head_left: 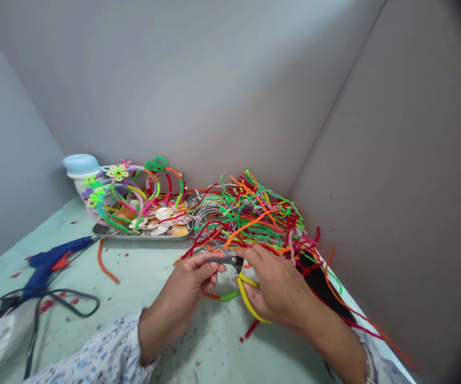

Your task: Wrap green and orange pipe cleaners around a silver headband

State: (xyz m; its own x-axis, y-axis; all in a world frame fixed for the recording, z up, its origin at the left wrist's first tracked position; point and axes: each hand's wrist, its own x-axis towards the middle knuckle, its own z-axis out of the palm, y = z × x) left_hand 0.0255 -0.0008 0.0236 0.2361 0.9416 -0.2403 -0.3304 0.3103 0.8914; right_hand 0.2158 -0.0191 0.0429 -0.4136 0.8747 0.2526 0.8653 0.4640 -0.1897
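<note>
My right hand (276, 282) is wrapped round a pair of needle-nose pliers (250, 306) with yellow handles and dark jaws. The jaws point left and reach the fingertips of my left hand (190, 280), which is closed in a pinch. Just below both hands curves an orange and green fuzzy pipe-cleaner band (228, 296). One end of it runs up behind my left fingers, so the part being gripped is mostly hidden. Right behind my hands lies a tangled heap of coloured pipe cleaners (258, 218).
A metal tray (142, 237) holds seashells (164, 213) and several fuzzy, flower-trimmed headbands (150, 181). Behind it stands a white bottle with a blue lid (81, 164). Wire coils (212, 210) touch the heap. At left rest a blue glue gun (48, 266) and its cord. Grey walls enclose the table.
</note>
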